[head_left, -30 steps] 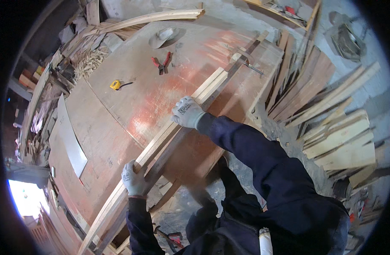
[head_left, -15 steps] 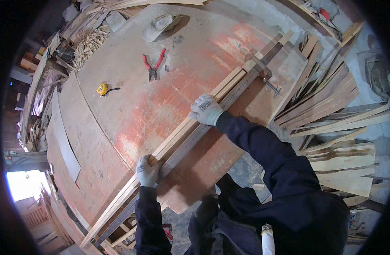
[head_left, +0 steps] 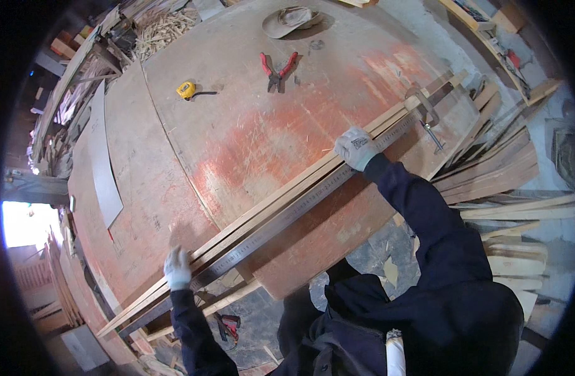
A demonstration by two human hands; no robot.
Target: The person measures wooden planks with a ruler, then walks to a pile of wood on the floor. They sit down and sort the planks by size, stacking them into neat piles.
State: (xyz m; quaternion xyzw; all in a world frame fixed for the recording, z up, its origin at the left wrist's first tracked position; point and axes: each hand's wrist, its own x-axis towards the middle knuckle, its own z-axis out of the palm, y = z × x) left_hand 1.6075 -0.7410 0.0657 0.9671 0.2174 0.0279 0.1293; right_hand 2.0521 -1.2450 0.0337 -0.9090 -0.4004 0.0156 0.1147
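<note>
Several long pale wooden strips (head_left: 281, 197) lie side by side along the near edge of a big reddish plywood table (head_left: 250, 138). A long grey metal ruler (head_left: 312, 200) lies against their near side. My right hand (head_left: 356, 147), in a white glove, grips the strips and ruler toward their far right end, just short of a metal clamp (head_left: 425, 111) that pins them. My left hand (head_left: 177, 268), also gloved, rests flat on the strips near their left end with the fingers spread.
On the table's far side lie red-handled pliers (head_left: 278, 64), a yellow tape measure (head_left: 187, 89) and a hat (head_left: 290, 19). A grey board (head_left: 102, 156) lies at the left. Stacked timber (head_left: 500, 172) leans at the right, and wood scraps (head_left: 168, 25) pile at the back.
My hands have spread further apart along the strips, the left one going from a grip to lying flat. The metal ruler now shows beside the strips.
</note>
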